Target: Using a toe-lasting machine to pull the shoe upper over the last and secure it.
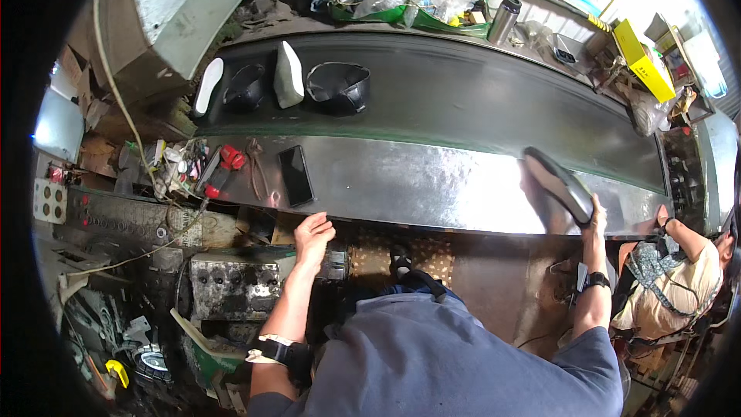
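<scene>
My right hand [595, 218] grips one end of a shoe sole [554, 184], which has a beige-pink face and a dark rim. The sole is tilted over the shiny metal ledge [417, 185]. My left hand [312, 238] is at the near edge of the ledge with its fingers loosely bent, and nothing shows in it. Just beyond it lies a black phone [296, 176]. Across the dark conveyor belt [478, 100], at the far left, are a white sole [208, 86], a black shoe upper [245, 86], another pale sole [289, 77] and a second black upper [339, 88].
Pliers [257, 168] and a red-handled tool [230, 159] lie left of the phone. Behind the belt are green trays [386, 15] of plastic bags, a steel flask [504, 21] and a yellow box [644, 60]. Another person [668, 286] sits at the right.
</scene>
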A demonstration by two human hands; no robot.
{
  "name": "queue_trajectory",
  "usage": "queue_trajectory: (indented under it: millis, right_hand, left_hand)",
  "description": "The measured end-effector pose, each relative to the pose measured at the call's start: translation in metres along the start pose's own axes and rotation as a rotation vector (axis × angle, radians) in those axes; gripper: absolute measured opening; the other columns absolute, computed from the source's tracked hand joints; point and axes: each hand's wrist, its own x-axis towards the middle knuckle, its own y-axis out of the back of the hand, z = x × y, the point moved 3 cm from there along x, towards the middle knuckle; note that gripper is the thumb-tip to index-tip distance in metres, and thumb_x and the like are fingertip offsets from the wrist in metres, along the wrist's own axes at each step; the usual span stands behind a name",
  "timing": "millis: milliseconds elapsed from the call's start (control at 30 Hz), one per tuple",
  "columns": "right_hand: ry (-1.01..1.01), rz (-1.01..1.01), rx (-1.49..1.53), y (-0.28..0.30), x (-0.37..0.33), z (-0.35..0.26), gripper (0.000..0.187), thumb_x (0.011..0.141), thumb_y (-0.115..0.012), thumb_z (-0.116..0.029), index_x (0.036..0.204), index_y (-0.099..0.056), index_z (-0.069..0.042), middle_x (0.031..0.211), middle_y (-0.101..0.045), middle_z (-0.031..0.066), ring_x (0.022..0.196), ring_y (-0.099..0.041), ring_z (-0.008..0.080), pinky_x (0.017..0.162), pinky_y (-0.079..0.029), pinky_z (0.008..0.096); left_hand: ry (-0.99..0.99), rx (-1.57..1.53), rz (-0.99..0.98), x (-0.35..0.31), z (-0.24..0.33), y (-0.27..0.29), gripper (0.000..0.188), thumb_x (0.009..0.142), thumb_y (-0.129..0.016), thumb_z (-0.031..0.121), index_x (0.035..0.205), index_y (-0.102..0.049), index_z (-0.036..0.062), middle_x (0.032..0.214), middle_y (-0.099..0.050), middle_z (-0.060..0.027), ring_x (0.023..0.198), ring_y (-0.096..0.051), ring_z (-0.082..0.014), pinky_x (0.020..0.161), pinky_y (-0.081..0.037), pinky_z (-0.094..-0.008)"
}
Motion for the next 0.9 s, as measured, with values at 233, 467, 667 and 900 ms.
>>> queue_trajectory:
  millis: [233,467,667,900]
  right_hand:
    - [0.493,0.743,-0.454,0.044,-0.012,0.047,0.053,0.085,-0.07,-0.008,0.132,-0.048,0.003,0.113,-0.059,0.0159,0.099,-0.06,0.0259,0.084,-0.05,0.0391]
    - [0.268,0.055,-0.22,-0.208,-0.172,0.136,0.037,0.092,-0.071,-0.009,0.125,-0.061,0.006,0.099,-0.069,0.0079,0.089,-0.062,0.0134,0.078,-0.052,0.0281]
    - [-0.142,-0.327,-0.06,-0.323,-0.247,0.151,0.079,0.097,-0.065,-0.012,0.16,-0.018,-0.022,0.139,-0.054,0.0163,0.115,-0.059,0.0232,0.087,-0.057,0.0413]
    - [-0.427,-0.334,0.632,-0.332,-0.264,0.152,0.091,0.09,-0.075,-0.019,0.155,-0.01,-0.025,0.148,-0.039,0.0148,0.129,-0.049,0.0418,0.101,-0.041,0.0737]
  left_hand:
    - [-0.101,0.235,-0.075,0.093,0.043,-0.031,0.049,0.082,-0.063,-0.012,0.129,-0.06,-0.0021,0.127,-0.063,-0.0166,0.114,-0.064,-0.0234,0.098,-0.052,-0.0322]
    - [-0.682,0.794,0.034,0.22,0.132,-0.095,0.077,0.075,-0.069,-0.001,0.147,-0.044,0.0082,0.134,-0.058,-0.0172,0.126,-0.053,-0.0325,0.113,-0.035,-0.0453]
    - [-0.812,1.027,-0.355,0.246,0.198,-0.176,0.057,0.077,-0.073,0.02,0.132,-0.057,0.0154,0.102,-0.074,-0.0132,0.118,-0.06,-0.034,0.115,-0.024,-0.0545]
    - [-0.7,0.479,-0.477,0.268,0.232,-0.185,0.06,0.08,-0.078,0.032,0.132,-0.061,0.0067,0.12,-0.07,-0.0155,0.116,-0.065,-0.0312,0.109,-0.041,-0.0405]
